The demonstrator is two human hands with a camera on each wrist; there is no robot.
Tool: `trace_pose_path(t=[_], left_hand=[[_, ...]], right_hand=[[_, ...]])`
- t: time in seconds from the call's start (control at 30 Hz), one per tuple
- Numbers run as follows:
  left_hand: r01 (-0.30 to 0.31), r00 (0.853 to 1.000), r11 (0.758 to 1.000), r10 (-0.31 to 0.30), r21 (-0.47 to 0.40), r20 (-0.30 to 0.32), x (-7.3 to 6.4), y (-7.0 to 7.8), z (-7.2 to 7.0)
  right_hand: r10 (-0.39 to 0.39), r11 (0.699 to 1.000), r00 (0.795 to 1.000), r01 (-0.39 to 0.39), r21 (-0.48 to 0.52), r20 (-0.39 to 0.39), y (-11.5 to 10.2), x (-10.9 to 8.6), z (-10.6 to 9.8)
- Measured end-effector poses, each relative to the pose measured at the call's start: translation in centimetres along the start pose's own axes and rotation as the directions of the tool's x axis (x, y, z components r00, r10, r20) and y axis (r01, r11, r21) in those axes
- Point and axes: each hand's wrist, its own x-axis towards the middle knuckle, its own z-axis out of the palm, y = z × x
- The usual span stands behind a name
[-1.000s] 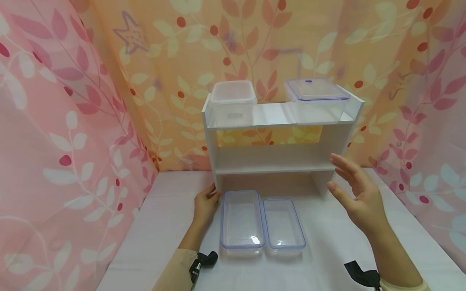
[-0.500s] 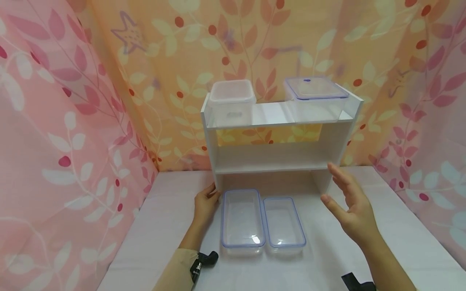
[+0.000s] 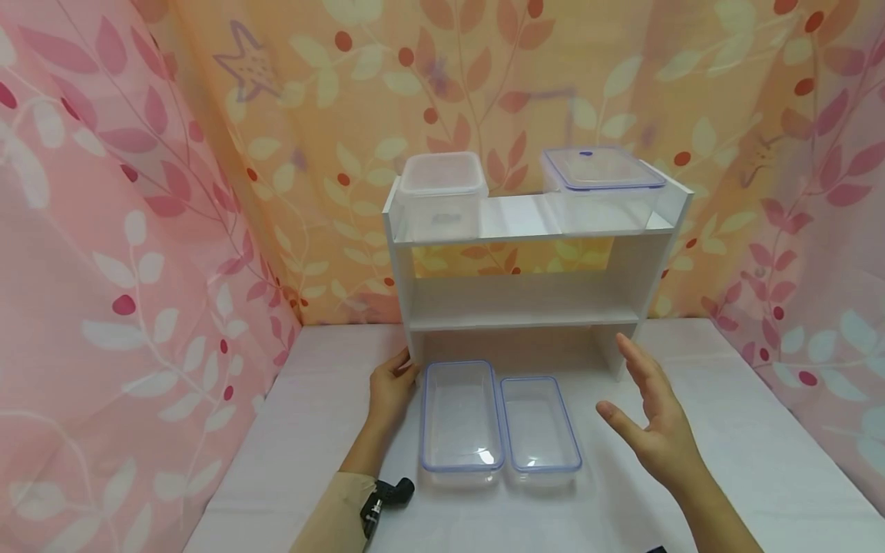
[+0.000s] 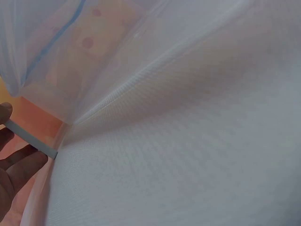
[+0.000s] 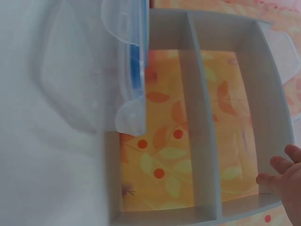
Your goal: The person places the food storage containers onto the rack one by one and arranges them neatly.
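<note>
A white two-tier shelf point(image 3: 525, 301) stands on the table. My left hand point(image 3: 391, 393) pinches the bottom front edge of its left side panel; in the left wrist view the panel's edge point(image 4: 32, 139) lies between thumb and fingers. My right hand point(image 3: 657, 434) is held in the air right of the containers, thumb spread away from the straight fingers, with nothing in it. Two clear lidded containers with blue rims lie in front of the shelf: a larger one point(image 3: 460, 418) at left and a smaller one point(image 3: 539, 422) close beside it.
On the shelf's top board sit a clear container with a whitish lid point(image 3: 442, 198) at left and a wider blue-rimmed container point(image 3: 605, 201) at right. A white cloth covers the table point(image 3: 304, 430). Leaf-patterned curtains point(image 3: 332, 253) hang behind and at both sides.
My right hand has come down and to the left, away from the shelf's right side and towards the smaller container. My left hand keeps its place at the panel.
</note>
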Motion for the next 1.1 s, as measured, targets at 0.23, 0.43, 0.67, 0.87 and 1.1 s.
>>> trace_pose_path(t=[0.23,0.43,0.67,0.87,1.1], left_hand=[[-0.006,1.0,1.0,0.006,0.007,-0.002,-0.1,-0.2,0.1],[-0.007,1.0,1.0,0.007,0.009,-0.008,-0.2,-0.2,0.2],[0.007,1.0,1.0,-0.007,-0.002,-0.003,-0.1,-0.2,0.1],[0.004,1.0,1.0,-0.004,-0.002,0.005,-0.2,-0.1,0.0],[-0.002,1.0,1.0,0.002,-0.015,0.008,0.0,-0.2,-0.1]], right_hand=[[0.018,1.0,0.999,-0.018,-0.003,0.034,1.2,-1.3,0.8],[0.013,1.0,0.998,-0.011,-0.019,0.067,2.2,-2.1,1.4],[0.021,0.999,0.994,-0.016,-0.045,0.107,3.1,-2.9,2.3],[-0.009,0.999,0.993,0.015,-0.051,0.12,4.0,-3.5,2.8],[0.037,0.998,0.988,-0.03,-0.051,0.153,4.8,-4.0,3.3]])
